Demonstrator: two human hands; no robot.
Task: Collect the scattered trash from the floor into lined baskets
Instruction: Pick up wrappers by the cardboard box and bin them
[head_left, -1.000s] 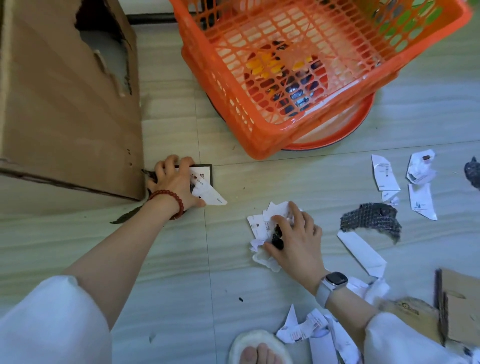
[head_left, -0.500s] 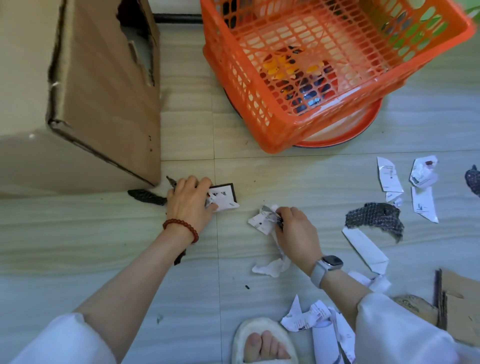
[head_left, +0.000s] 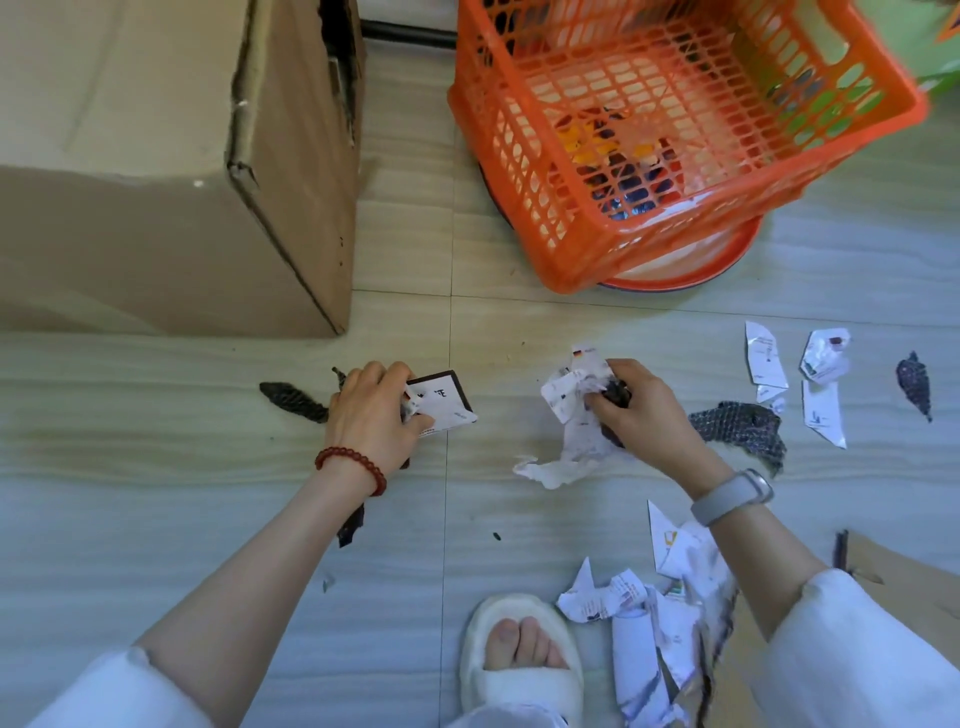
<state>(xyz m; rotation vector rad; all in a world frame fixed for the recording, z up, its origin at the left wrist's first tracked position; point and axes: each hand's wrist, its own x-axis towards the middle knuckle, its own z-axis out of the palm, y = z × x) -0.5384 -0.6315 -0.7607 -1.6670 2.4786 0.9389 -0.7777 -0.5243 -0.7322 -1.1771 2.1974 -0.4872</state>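
From the head camera, looking down at a pale tiled floor (head_left: 156, 519), the person's left hand (head_left: 371, 415) has its fingers curled round a small dark-edged white card (head_left: 441, 402) with black print, together with a few paper bits — the card sticks out to the right of the fingers. The right hand (head_left: 641, 410) clutches a crumpled bunch of white printed paper scraps (head_left: 571, 415) and a dark shred, and a wrinkled tail of the bunch hangs down to the floor. The two hands are well apart, each low over the tiles.

More trash lies scattered around: torn white slips (head_left: 766, 358) to the far right, a dark mesh-like piece (head_left: 743, 426) just beside the right wrist, a dark shred (head_left: 293, 400) left of the left hand, and a heap of torn paper (head_left: 644, 623) beside the slippered foot (head_left: 522, 660).

The orange basket (head_left: 571, 234) stands beyond the hands, tilted on a round red-rimmed tray (head_left: 727, 260) — through its lattice show yellow and dark pieces at the bottom. A big cardboard box (head_left: 171, 171) stands to its left, near the left hand. A red bead bracelet (head_left: 353, 465) circles the left wrist, a grey watch (head_left: 732, 496) the right.
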